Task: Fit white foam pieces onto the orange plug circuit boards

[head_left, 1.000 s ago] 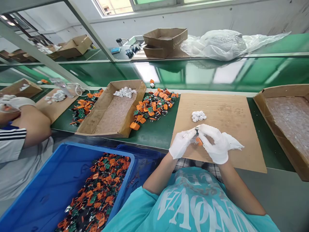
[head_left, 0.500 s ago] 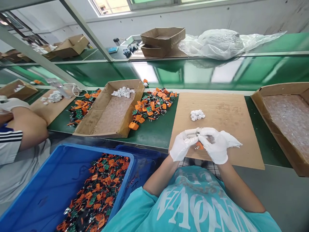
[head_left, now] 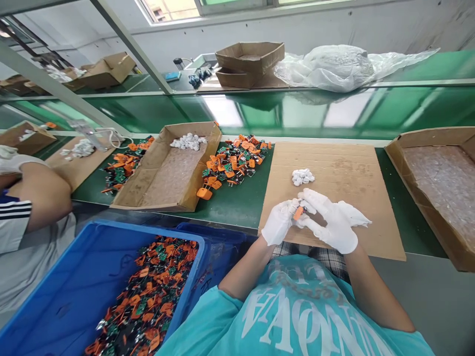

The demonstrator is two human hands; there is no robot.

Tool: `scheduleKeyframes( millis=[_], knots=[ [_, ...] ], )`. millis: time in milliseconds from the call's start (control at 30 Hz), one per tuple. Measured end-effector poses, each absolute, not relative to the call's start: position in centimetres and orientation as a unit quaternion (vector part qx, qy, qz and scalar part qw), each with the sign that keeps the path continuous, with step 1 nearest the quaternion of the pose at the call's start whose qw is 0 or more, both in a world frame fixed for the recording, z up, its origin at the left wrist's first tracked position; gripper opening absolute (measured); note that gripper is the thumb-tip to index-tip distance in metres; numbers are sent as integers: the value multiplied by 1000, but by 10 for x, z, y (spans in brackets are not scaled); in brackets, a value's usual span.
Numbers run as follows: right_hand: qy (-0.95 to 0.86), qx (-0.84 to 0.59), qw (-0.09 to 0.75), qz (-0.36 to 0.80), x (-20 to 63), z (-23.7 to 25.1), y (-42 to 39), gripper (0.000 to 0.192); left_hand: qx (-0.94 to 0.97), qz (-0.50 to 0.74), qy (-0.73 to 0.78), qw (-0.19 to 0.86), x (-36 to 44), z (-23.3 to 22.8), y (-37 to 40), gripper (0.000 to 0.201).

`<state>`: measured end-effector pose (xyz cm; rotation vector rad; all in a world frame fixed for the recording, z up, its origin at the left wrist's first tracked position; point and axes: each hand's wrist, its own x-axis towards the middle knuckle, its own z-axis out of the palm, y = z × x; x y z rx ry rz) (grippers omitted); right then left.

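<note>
A small orange plastic part with a dark board piece (head_left: 299,212) is held between the two white-gloved hands, just above the near edge of the flat brown cardboard sheet (head_left: 345,168) that lies on the green counter (head_left: 237,202). The left hand (head_left: 277,222) is curled closed, its fingertips pinched on the part from the left, while the right hand (head_left: 332,222) is closed only at thumb and forefinger on the same part, the remaining fingers being spread loosely. The step in hand is judged to be a fitting or pressing together of the small piece; it would be done well if the part were kept square between both sets of fingertips, pressed evenly, and held low over the cardboard so that nothing dropped is lost. The loose glove fabric should be kept out of the joint. The small heap of white plastic pieces (head_left: 303,176) lies near, further back on the sheet, and the scattered pile of orange and green parts (head_left: 232,163) lies to the left beside the shallow open cardboard box (head_left: 168,173). Compared with half a second ago, the orange part is seen higher between the fingertips, and the right fingers have been opened out more.
</note>
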<state>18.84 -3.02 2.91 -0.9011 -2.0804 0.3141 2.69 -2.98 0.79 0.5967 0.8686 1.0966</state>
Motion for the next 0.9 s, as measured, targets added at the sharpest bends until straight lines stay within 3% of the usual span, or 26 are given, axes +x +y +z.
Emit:
scheduleKeyframes(
  millis=[133, 233, 433, 533, 733, 833, 900],
  knots=[
    [-794, -381, 464, 97, 189, 20, -29, 34, 333, 502, 442, 665, 33, 1, -38, 65],
    [-780, -389, 488, 43, 185, 8, -30, 37, 356, 511, 456, 635, 37, -3, -48, 68],
    [-818, -415, 398, 7, 171, 0, -38, 56, 501, 511, 532, 453, 38, 0, -45, 71],
    [-804, -413, 427, 22, 167, 1, -40, 47, 556, 501, 552, 368, 38, 1, -42, 70],
    [-693, -418, 574, 124, 152, -1, -39, 21, 650, 482, 539, 235, 41, -4, -40, 69],
    [-636, -430, 597, 234, 147, 0, -41, 11, 647, 481, 529, 264, 39, -2, -41, 69],
    [-603, -405, 588, 356, 147, 4, -43, 15, 636, 473, 511, 333, 36, 0, -43, 73]
  ],
)
